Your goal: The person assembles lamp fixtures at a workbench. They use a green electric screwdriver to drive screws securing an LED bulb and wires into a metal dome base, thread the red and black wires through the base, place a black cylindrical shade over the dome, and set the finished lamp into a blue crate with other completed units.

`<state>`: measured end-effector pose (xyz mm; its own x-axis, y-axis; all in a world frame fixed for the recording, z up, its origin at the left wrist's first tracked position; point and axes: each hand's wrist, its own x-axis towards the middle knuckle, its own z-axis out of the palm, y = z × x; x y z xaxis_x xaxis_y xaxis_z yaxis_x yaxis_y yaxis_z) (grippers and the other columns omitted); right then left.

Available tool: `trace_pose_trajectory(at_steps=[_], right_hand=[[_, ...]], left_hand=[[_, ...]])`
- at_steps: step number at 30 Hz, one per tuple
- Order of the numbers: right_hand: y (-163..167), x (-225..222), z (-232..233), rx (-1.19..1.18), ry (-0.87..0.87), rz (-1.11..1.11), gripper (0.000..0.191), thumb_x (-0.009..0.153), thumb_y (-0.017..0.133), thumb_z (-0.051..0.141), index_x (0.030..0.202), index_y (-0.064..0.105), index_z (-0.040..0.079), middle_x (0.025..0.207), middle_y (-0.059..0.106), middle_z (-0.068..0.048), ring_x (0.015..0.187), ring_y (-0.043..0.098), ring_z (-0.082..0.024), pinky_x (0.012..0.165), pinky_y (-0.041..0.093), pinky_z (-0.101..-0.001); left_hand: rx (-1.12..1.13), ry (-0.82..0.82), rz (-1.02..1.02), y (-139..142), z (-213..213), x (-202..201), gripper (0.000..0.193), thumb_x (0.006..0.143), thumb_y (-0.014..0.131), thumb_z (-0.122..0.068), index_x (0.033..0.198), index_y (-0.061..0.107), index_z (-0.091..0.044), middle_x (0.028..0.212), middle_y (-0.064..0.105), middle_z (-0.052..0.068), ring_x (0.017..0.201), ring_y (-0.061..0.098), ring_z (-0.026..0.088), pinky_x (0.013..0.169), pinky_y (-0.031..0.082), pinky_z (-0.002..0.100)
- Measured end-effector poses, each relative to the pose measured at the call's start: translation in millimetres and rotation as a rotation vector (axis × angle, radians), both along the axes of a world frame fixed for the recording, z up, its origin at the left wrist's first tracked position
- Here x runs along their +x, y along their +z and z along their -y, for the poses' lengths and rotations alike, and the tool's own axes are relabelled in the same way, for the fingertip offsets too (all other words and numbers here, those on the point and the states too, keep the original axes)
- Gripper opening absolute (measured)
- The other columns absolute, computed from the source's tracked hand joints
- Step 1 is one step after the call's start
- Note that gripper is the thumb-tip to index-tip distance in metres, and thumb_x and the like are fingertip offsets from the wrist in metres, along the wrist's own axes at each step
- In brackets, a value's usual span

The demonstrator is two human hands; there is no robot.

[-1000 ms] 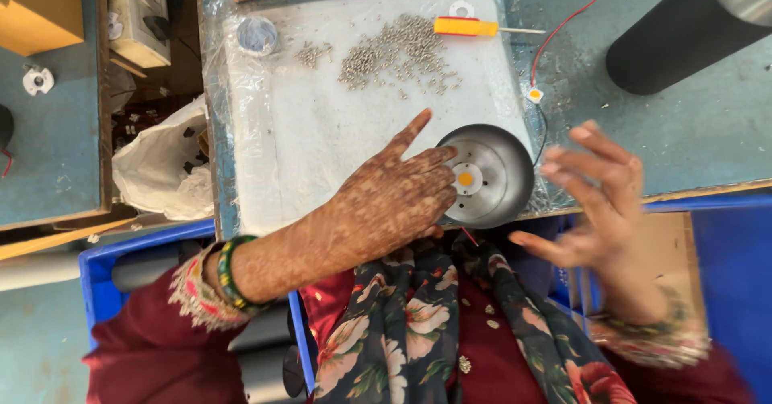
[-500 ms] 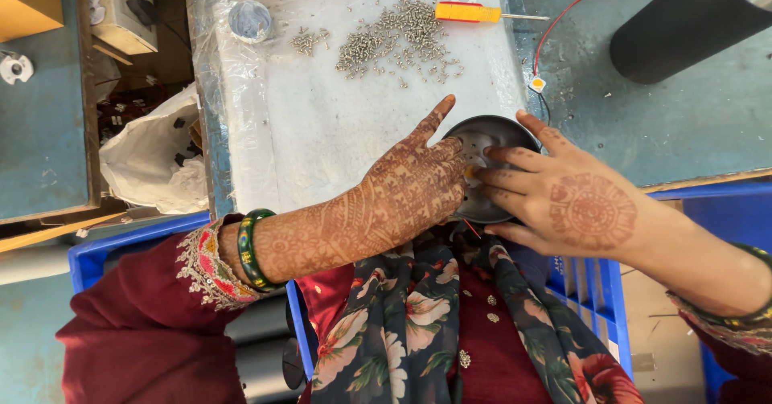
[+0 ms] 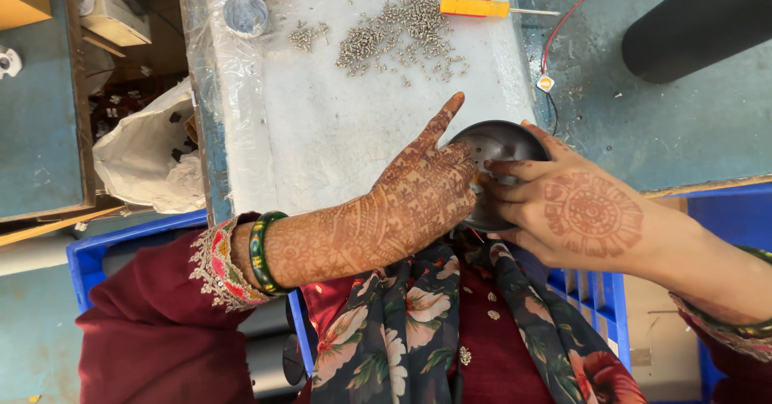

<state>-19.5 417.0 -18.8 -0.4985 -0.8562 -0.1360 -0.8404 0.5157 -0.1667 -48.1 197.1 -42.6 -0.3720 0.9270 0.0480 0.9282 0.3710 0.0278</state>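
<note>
Both hands meet over a round, dark grey metal dish-shaped part at the near right edge of the white plastic-covered worktop.

Left hand: palm down on the part's left rim, fingers curled against it, index finger pointing up and away. It steadies the part more than it clamps it.

Right hand: comes in from the right, fingertips pinched close together over the part's centre. A speck of orange shows there; cannot tell whether anything is actually held in that grip.

Doing this well, as I judge it: keep the left hand pressing the rim flat so the part does not rock, and keep the right fingertips working straight down at the centre.

The part looks smooth, shallow and dull-shiny, mostly hidden by the hands.

Far edge of worktop: loose heap of small silver screws, yellow-handled screwdriver, small round tin.
</note>
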Motion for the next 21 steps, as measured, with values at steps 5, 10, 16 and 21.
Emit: trace_pose_trajectory(at_steps=[5, 10, 16, 21], right_hand=[[10, -6, 6, -0.072, -0.008, 0.012, 0.045, 0.067, 0.069, 0.024, 0.11, 0.073, 0.011, 0.118, 0.072, -0.007, 0.125, 0.057, -0.027, 0.107, 0.035, -0.0558], [14, -11, 11, -0.033, -0.049, 0.071, 0.046, 0.063, 0.072, 0.024, 0.107, 0.073, 0.012, 0.12, 0.072, -0.007, 0.123, 0.06, -0.026, 0.104, 0.038, -0.0526], [11, -14, 6, -0.117, -0.038, 0.077, 0.043, 0.064, 0.07, 0.022, 0.106, 0.072, 0.013, 0.116, 0.072, -0.007, 0.115, 0.063, -0.025, 0.099, 0.044, -0.0499], [11, -15, 5, -0.098, 0.019, 0.028, 0.041, 0.065, 0.068, 0.021, 0.105, 0.07, 0.013, 0.114, 0.071, -0.008, 0.113, 0.064, -0.027, 0.09, 0.049, -0.0489]], left_hand=[[0.016, 0.011, -0.004, 1, 3, -4, 0.012, 0.072, 0.067, -0.016, 0.067, 0.078, -0.015, 0.074, 0.068, 0.006, 0.098, 0.069, 0.023, 0.126, 0.012, 0.062], [0.058, 0.017, -0.004, -1, 4, -5, 0.012, 0.072, 0.067, -0.015, 0.067, 0.077, -0.014, 0.076, 0.068, 0.006, 0.096, 0.069, 0.023, 0.126, 0.013, 0.061], [0.119, 0.03, 0.003, -2, 2, -6, 0.011, 0.07, 0.067, -0.014, 0.066, 0.077, -0.013, 0.079, 0.068, 0.006, 0.097, 0.07, 0.024, 0.127, 0.013, 0.059], [0.043, 0.04, 0.0, 2, 1, -3, 0.013, 0.071, 0.067, -0.013, 0.067, 0.078, -0.014, 0.073, 0.068, 0.005, 0.097, 0.07, 0.023, 0.128, 0.009, 0.057]])
